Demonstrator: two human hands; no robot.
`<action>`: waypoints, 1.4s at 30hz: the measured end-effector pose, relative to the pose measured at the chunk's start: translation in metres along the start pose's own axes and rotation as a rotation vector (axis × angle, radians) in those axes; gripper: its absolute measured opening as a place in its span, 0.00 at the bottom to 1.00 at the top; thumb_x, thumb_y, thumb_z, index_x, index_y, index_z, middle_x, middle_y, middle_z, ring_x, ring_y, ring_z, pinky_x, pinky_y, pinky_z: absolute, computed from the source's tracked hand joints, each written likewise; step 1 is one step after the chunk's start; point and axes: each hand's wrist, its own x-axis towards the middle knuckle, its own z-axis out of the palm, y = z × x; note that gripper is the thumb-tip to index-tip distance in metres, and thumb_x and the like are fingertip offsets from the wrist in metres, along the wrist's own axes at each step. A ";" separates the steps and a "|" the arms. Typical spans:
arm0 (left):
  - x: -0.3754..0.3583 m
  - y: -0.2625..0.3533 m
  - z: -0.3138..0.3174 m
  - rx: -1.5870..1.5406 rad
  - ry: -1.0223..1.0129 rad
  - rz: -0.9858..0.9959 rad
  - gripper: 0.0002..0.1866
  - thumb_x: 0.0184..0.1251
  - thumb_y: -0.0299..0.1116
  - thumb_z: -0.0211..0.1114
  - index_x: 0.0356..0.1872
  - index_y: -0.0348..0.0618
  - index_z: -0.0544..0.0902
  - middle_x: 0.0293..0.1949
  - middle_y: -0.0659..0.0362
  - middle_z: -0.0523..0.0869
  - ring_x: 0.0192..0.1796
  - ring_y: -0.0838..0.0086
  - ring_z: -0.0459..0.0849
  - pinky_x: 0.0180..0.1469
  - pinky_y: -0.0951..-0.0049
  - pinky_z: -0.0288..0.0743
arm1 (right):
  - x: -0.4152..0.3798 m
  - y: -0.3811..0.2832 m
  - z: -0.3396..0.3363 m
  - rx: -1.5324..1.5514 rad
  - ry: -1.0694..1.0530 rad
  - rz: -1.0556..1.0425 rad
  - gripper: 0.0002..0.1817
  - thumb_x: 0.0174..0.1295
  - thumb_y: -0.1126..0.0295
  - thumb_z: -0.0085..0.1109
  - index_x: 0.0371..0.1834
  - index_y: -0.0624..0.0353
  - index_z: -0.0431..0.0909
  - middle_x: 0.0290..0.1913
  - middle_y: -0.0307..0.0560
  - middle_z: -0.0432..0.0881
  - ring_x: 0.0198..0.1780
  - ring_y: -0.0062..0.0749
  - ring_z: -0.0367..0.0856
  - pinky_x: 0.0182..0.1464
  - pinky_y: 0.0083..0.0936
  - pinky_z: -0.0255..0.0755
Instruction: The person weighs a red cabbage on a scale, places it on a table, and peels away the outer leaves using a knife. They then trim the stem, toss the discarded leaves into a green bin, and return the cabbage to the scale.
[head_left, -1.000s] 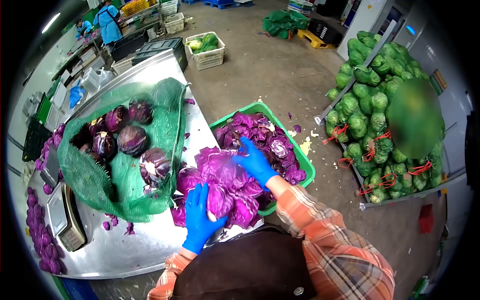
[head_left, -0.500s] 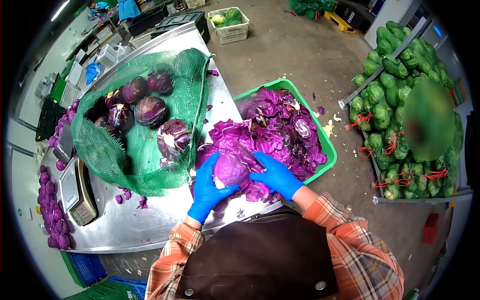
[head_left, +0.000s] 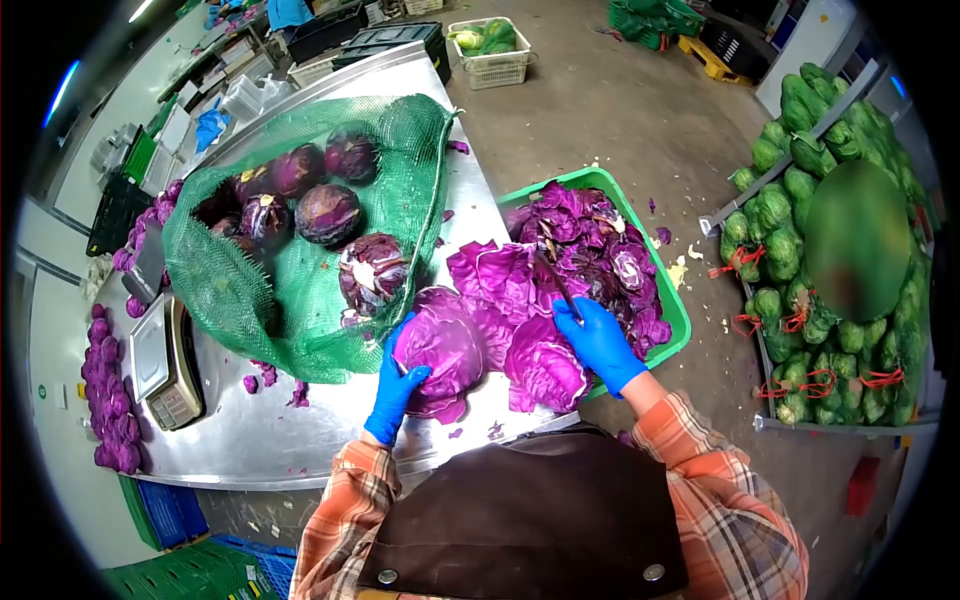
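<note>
My left hand (head_left: 396, 385), in a blue glove, curves round the left side of a peeled red cabbage (head_left: 442, 342), thumb near its front. That cabbage rests on the steel table (head_left: 330, 440). In my right hand (head_left: 603, 345), also gloved in blue, is a dark, narrow knife (head_left: 561, 284), its blade pointing away from me over the leaves. A loose cabbage leaf (head_left: 543, 366) lies between the hands, left of my right fingers. Beyond it, more purple leaves (head_left: 490, 275) lie at the table edge beside a green crate (head_left: 672, 300) heaped with leaves.
A green mesh bag (head_left: 300, 330) holding several red cabbages (head_left: 328, 215) lies on the table's left. Further left are a scale (head_left: 170, 370) and a row of purple heads (head_left: 108, 400). To the right stands a rack of bagged green cabbages (head_left: 800, 260); a white basket (head_left: 497, 68) stands on the floor behind.
The two hands have moved apart. My left hand keeps the cabbage, now further left of the loose leaves, while my right hand has moved right with the knife. The view has shifted slightly.
</note>
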 end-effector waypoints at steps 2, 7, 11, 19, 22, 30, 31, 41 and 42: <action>0.000 0.001 0.001 0.025 -0.005 0.011 0.48 0.50 0.41 0.75 0.71 0.40 0.60 0.69 0.53 0.65 0.70 0.64 0.64 0.73 0.63 0.55 | 0.002 -0.046 0.006 0.173 -0.099 0.100 0.25 0.64 0.58 0.60 0.61 0.59 0.74 0.41 0.44 0.82 0.29 0.22 0.77 0.29 0.24 0.73; 0.001 0.014 0.001 0.017 -0.068 -0.083 0.49 0.47 0.38 0.78 0.71 0.39 0.59 0.70 0.51 0.65 0.70 0.63 0.64 0.73 0.63 0.56 | 0.028 -0.064 0.065 0.391 -0.462 0.237 0.30 0.64 0.49 0.59 0.64 0.56 0.71 0.40 0.44 0.81 0.24 0.21 0.73 0.23 0.22 0.69; 0.002 0.035 0.025 0.496 0.111 0.044 0.57 0.41 0.46 0.82 0.70 0.32 0.57 0.65 0.45 0.68 0.67 0.57 0.68 0.69 0.61 0.62 | 0.030 -0.055 0.084 0.440 -0.497 0.229 0.29 0.65 0.50 0.58 0.63 0.56 0.71 0.31 0.41 0.77 0.19 0.21 0.70 0.19 0.22 0.66; -0.010 0.034 0.016 0.497 0.070 0.088 0.48 0.48 0.41 0.78 0.70 0.39 0.62 0.66 0.49 0.69 0.66 0.61 0.70 0.68 0.64 0.63 | 0.056 -0.012 0.098 0.332 -0.265 0.233 0.15 0.68 0.59 0.53 0.46 0.61 0.73 0.23 0.39 0.71 0.15 0.25 0.70 0.15 0.26 0.67; -0.022 0.019 0.004 0.052 0.156 -0.083 0.42 0.54 0.33 0.74 0.70 0.39 0.63 0.64 0.52 0.72 0.65 0.67 0.71 0.67 0.66 0.65 | 0.058 -0.009 0.100 0.336 -0.269 0.242 0.15 0.67 0.61 0.53 0.46 0.62 0.74 0.23 0.40 0.72 0.15 0.25 0.70 0.15 0.26 0.67; -0.048 0.016 0.046 -0.854 0.357 -0.361 0.29 0.75 0.53 0.42 0.70 0.48 0.64 0.66 0.53 0.70 0.68 0.60 0.69 0.69 0.50 0.65 | 0.092 0.022 0.014 0.104 -0.003 0.309 0.21 0.68 0.60 0.52 0.59 0.59 0.72 0.31 0.48 0.79 0.23 0.32 0.78 0.21 0.28 0.74; -0.048 0.014 0.046 -0.948 0.338 -0.447 0.30 0.75 0.55 0.43 0.70 0.49 0.63 0.68 0.52 0.69 0.68 0.58 0.69 0.67 0.49 0.66 | 0.093 0.018 -0.003 -0.027 0.070 0.231 0.25 0.66 0.59 0.56 0.63 0.59 0.69 0.44 0.57 0.82 0.38 0.41 0.83 0.37 0.33 0.79; -0.040 0.017 0.035 -0.621 0.033 -0.786 0.42 0.66 0.66 0.52 0.64 0.34 0.69 0.53 0.41 0.81 0.48 0.48 0.85 0.48 0.56 0.83 | 0.015 -0.045 0.068 -0.011 -0.183 -0.302 0.33 0.62 0.60 0.63 0.68 0.59 0.65 0.66 0.61 0.68 0.67 0.49 0.68 0.66 0.36 0.64; -0.040 0.018 0.023 -0.230 0.043 -0.795 0.38 0.64 0.65 0.55 0.55 0.36 0.75 0.43 0.46 0.84 0.41 0.55 0.86 0.42 0.61 0.82 | 0.022 -0.041 0.073 0.032 -0.186 -0.325 0.34 0.62 0.59 0.63 0.69 0.59 0.63 0.66 0.63 0.67 0.68 0.50 0.67 0.66 0.37 0.64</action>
